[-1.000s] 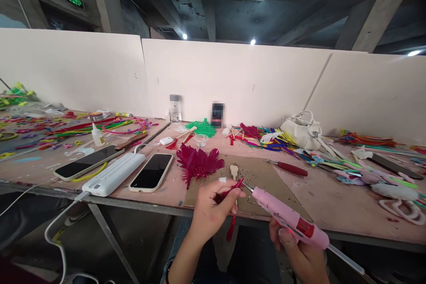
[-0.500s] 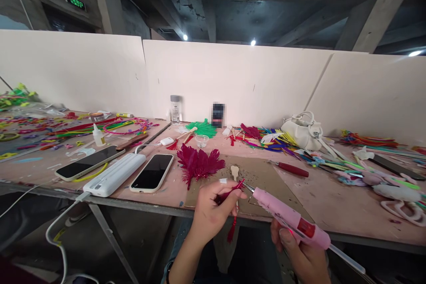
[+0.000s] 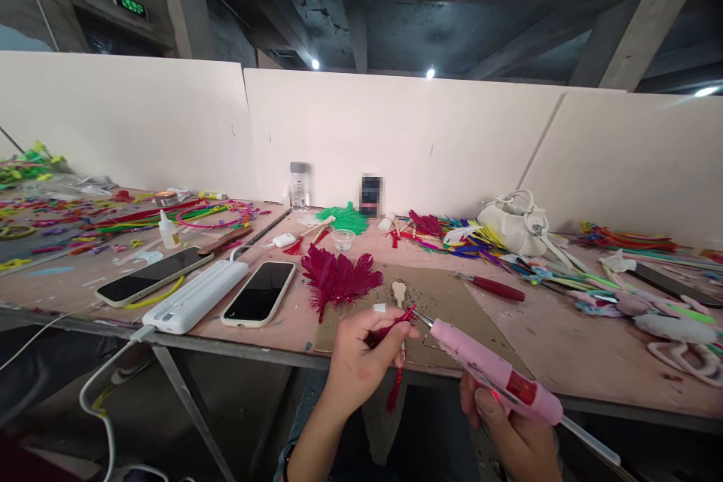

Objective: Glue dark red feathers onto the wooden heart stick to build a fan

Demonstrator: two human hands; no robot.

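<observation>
My left hand (image 3: pixel 367 354) pinches a dark red feather (image 3: pixel 404 314) near the table's front edge. A red tassel (image 3: pixel 394 395) hangs down below these fingers. My right hand (image 3: pixel 508 422) is wrapped round the handle of a pink hot glue gun (image 3: pixel 491 361), with a glue stick (image 3: pixel 590 440) poking from its back end. The metal nozzle points left and is at or just beside the feather's tip; I cannot tell if they touch. Behind my left hand lie a pale wooden stick (image 3: pixel 399 292) on the cardboard and a fan of crimson feathers (image 3: pixel 340 276).
A cardboard sheet (image 3: pixel 480 316) lies under the work. Left of it are a phone (image 3: pixel 258 294), a white power bank (image 3: pixel 195 296) and another phone (image 3: pixel 152 276). A red-handled tool (image 3: pixel 497 288), a white handbag (image 3: pixel 515 224) and pipe cleaners (image 3: pixel 615 290) lie to the right.
</observation>
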